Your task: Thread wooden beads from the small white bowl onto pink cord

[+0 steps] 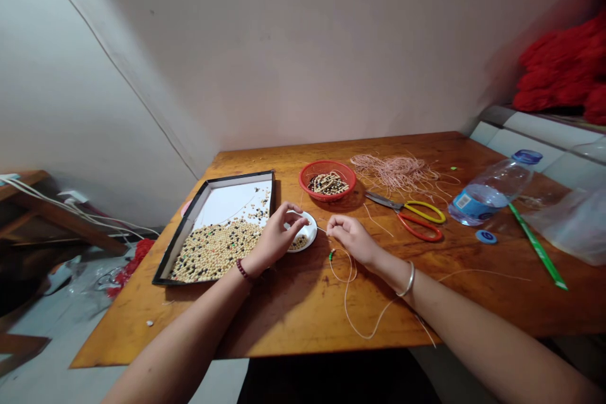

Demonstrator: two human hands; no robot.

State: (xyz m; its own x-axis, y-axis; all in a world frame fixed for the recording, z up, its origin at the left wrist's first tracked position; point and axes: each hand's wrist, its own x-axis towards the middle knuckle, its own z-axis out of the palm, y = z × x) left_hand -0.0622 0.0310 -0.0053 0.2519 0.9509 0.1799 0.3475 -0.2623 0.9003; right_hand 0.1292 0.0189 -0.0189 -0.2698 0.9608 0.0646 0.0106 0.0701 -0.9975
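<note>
Fingers of the left hand [277, 237] were pressed together, their hold hidden, between a black-rimmed tray [237, 178] and a white saucer [308, 233] of beads at center frame. Just right, the right hand [351, 238] appeared to pinch a thin needle [320, 228], with pale cord [345, 303] and a green bead [331, 255] lying below.

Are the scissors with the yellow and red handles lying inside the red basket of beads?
No, the scissors lie on the wooden table, to the right of the red plastic basket.

A bead tray [182, 233] sits left of a saucer [310, 233], scissors [404, 213] further right.
</note>
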